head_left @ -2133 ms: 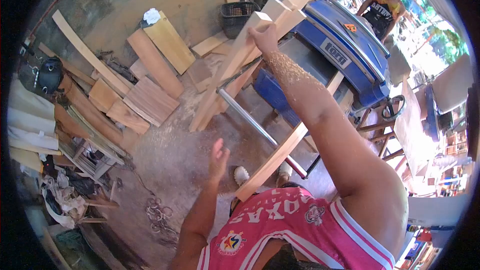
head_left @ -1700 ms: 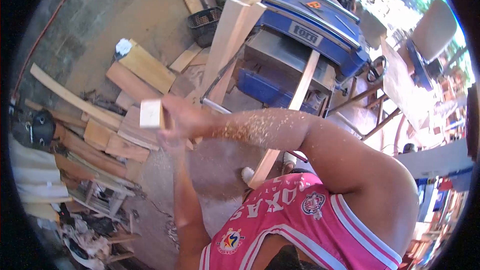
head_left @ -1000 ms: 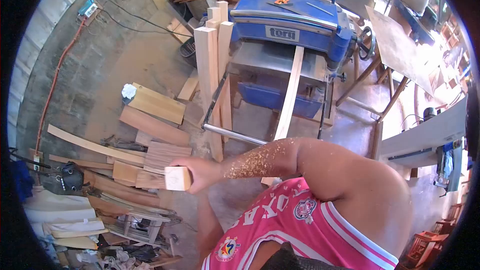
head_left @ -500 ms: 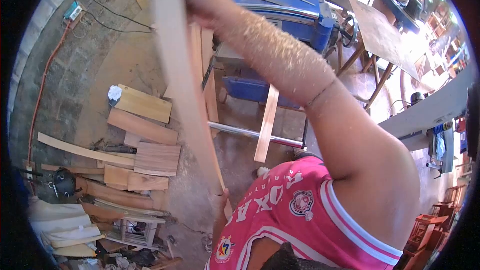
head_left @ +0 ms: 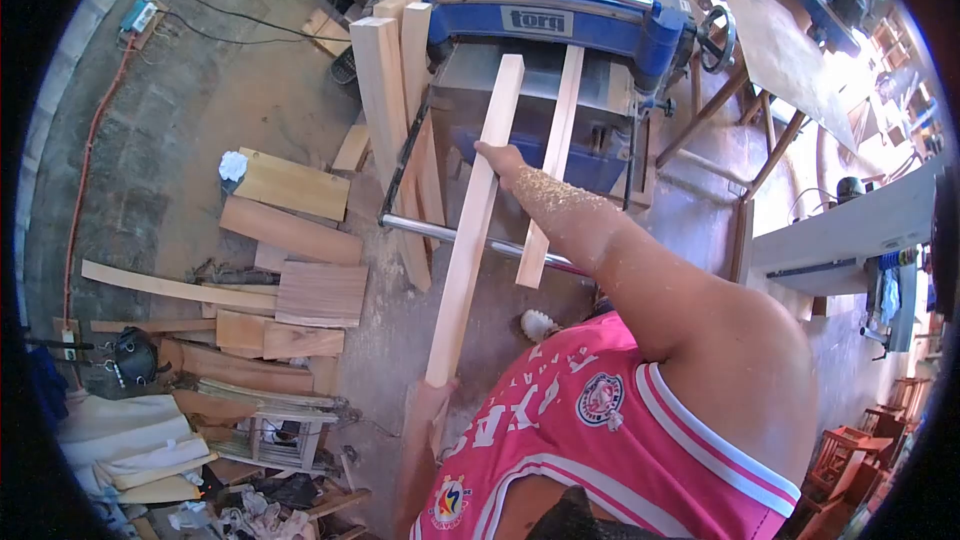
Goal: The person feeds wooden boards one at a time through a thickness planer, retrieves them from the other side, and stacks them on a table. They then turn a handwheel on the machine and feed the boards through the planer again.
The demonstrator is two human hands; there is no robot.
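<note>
A long pale wooden beam (head_left: 466, 270) slants over the metal bed of a blue planer (head_left: 540, 15), its far end near the machine's opening. My right hand (head_left: 500, 162) grips the beam around its middle, and wood shavings cover that forearm. Near the beam's close end, my left hand (head_left: 430, 402) is closed round it, partly blurred. To the right, a second pale beam (head_left: 552, 165) lies on the bed with its far end at the opening and its near end past the chrome roller (head_left: 445, 232).
Several beams (head_left: 378, 90) lean upright left of the planer. Boards (head_left: 320, 292) and scraps lie on the left floor, near a power cord (head_left: 88, 155). A handwheel (head_left: 716, 38) and a sheet-topped trestle (head_left: 785, 50) stand right. A grey surface (head_left: 850, 225) juts in.
The beam has come down from a raised position at the left to lie over the planer bed. My right hand has moved down and right with it, and the view has shifted slightly.
</note>
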